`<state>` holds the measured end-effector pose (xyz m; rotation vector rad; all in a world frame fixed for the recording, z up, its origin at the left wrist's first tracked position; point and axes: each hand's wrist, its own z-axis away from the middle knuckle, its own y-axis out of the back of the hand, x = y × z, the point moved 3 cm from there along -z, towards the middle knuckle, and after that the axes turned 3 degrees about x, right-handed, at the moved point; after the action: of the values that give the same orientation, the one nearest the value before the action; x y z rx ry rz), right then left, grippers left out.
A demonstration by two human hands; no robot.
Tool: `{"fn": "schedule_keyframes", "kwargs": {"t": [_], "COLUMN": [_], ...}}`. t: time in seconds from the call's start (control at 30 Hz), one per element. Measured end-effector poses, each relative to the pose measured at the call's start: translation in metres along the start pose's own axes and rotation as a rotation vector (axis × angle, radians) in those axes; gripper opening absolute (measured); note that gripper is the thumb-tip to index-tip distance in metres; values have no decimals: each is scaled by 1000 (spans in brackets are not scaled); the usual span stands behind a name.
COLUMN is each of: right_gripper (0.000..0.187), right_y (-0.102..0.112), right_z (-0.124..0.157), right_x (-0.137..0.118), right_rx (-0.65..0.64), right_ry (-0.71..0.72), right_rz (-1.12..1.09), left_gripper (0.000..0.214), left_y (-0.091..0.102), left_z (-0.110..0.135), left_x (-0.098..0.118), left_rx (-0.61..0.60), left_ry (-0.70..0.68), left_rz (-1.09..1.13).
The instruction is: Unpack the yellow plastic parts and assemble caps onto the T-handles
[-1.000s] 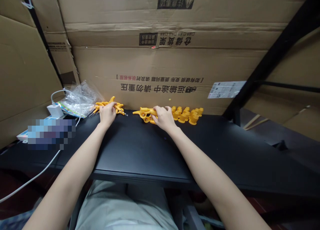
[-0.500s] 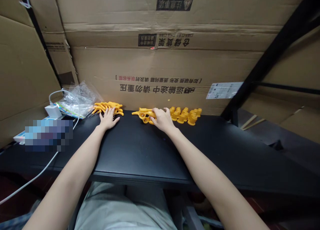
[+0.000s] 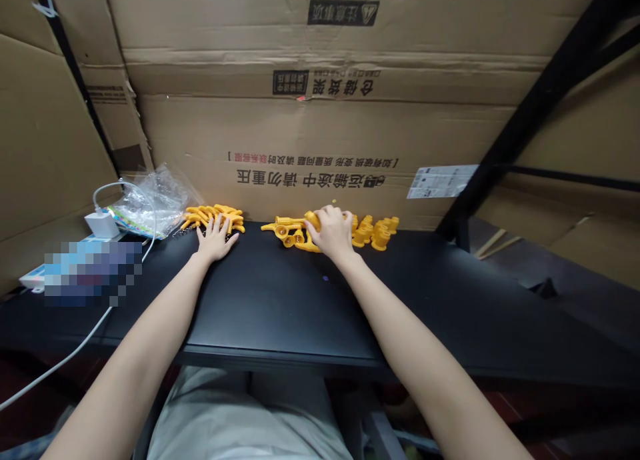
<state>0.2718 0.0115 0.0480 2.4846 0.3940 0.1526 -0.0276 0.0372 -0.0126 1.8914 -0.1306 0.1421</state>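
My left hand (image 3: 214,244) lies on the table with its fingers spread, the tips touching the near edge of a pile of curved yellow plastic pieces (image 3: 213,215). My right hand (image 3: 334,232) is closed, its fingers curled round a yellow plastic part (image 3: 311,219) whose rounded end sticks out on the left. Just left of it lie several yellow parts with cup-shaped ends (image 3: 282,232). Right of the hand stand several flanged yellow plastic cups (image 3: 381,237), some of them partly behind the fingers. Small dark coils (image 3: 184,229) show beside the left pile.
A cardboard sheet (image 3: 320,127) forms the back of the black table (image 3: 280,300). To the left are a clear plastic bag (image 3: 163,190), a white charger (image 3: 101,225) with its cable, and a blurred-out object (image 3: 93,273). A black metal post (image 3: 520,107) rises at the right.
My right hand has shifted slightly right, and its fingers have drawn together round a yellow part. My left hand stays almost in place. The whole view has shifted slightly.
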Motion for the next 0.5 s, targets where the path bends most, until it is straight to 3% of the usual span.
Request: {"fn": "schedule_keyframes", "kwargs": {"t": [0.17,0.23,0.33,0.43,0.5], "right_gripper": [34,35,34,31,30], "right_y": [13,17,19,12,2], "right_z": [-3,5,30,60,75], "right_x": [48,80,130,172,191], "right_rx": [234,354,516,543,493], "right_ry": [-249,-444,-763,-1006,-1122], "right_rz": [-15,-12,-3,-18,-53], "left_gripper": [50,41,34,31,30], "left_y": [10,16,19,14,10], "left_z": [0,-1,-1,-1,-1], "left_x": [5,8,13,14,13], "left_rx": [170,227,220,156,133], "left_ry": [-106,-164,-218,-231,-233], "left_rz": [45,60,61,53,55]}}
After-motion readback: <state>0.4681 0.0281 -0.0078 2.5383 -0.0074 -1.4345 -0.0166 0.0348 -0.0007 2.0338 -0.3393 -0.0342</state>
